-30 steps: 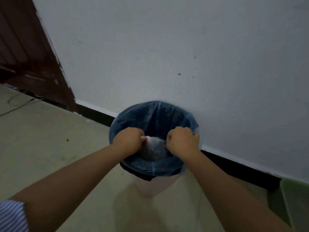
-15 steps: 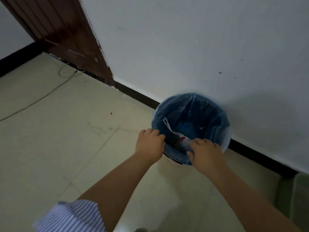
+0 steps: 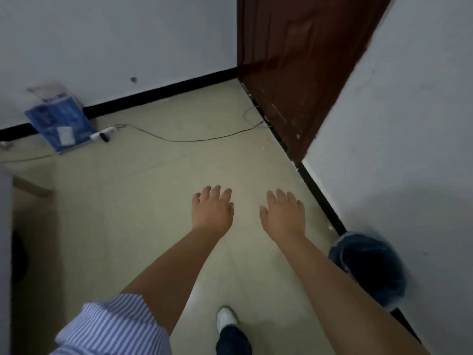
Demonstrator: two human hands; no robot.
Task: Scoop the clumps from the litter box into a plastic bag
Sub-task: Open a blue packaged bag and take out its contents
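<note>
While both our arms reach forward over the pale floor (image 3: 143, 201), our left hand (image 3: 213, 210) and right hand (image 3: 283, 214) hang palm down at the centre of the frame, a little apart from each other. Fingers on both are loosely spread and nearly straight, holding nothing and touching nothing.

At the lower right of the frame stands the waste bin (image 3: 368, 267), lined with a blue plastic bag whose edge is folded over the rim. It sits against the white wall (image 3: 409, 124), just beside our right forearm, and its inside looks dark and blurred, so we cannot tell what lies in it.

Our striped sleeve (image 3: 112, 326) fills the lower left, and a white shoe (image 3: 226, 319) below a dark trouser leg shows at the bottom centre. A dark brown door (image 3: 294, 60) stands at the upper centre. At the upper left, a blue package (image 3: 60, 123) leans on the wall by the black skirting, with a thin cable (image 3: 179, 139) trailing across the floor from beside it toward the door.
</note>
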